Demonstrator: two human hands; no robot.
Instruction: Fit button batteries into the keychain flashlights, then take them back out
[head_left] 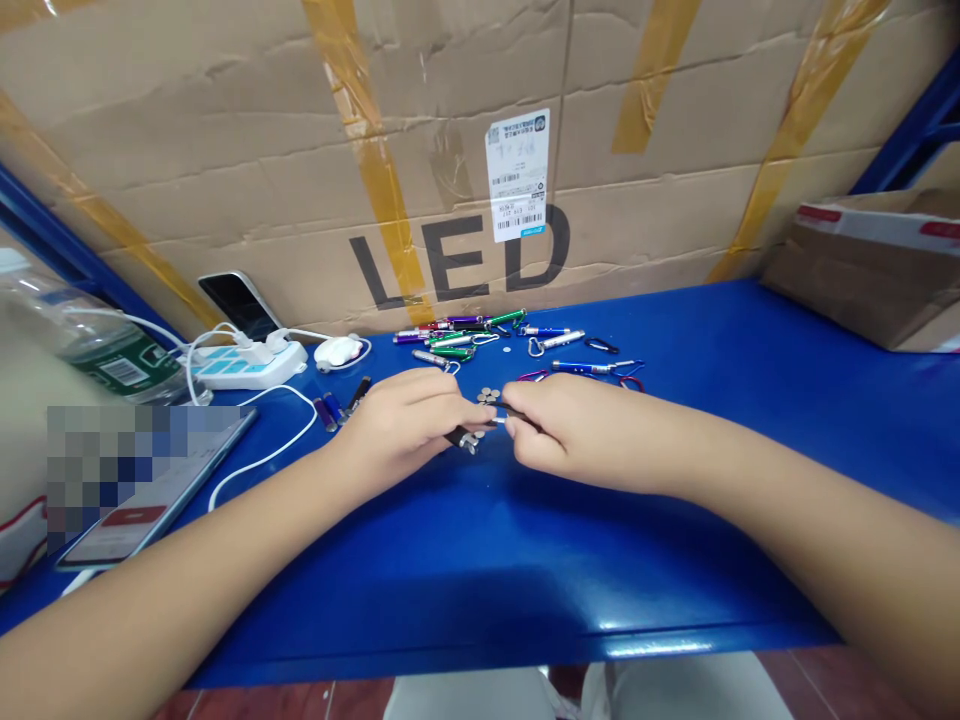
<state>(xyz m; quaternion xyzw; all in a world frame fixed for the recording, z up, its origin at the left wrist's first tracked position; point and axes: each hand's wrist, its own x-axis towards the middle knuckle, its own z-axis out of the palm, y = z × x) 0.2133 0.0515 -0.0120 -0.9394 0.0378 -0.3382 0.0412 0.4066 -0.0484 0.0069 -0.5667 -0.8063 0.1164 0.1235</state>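
Observation:
My left hand (409, 420) is closed, with a short black tube with a silver end (465, 440), like a small keychain flashlight part, sticking out below its fingers. Opposite it, my right hand (592, 425) pinches a thin black curved piece (517, 412), mostly hidden by the fingers. Between the fingertips of both hands shows a small silver tip (496, 421); which hand grips it I cannot tell. Just behind the fingers lie several button cells (489, 395). Purple and blue tubes (328, 410) rest left of my left hand.
Several coloured keychain flashlights with carabiners (465, 340) lie at the back of the blue table (450, 580). A power strip (247, 368) with white cables, a phone (150, 500) and a plastic bottle (97, 340) stand left. A cardboard box (862, 265) sits at right.

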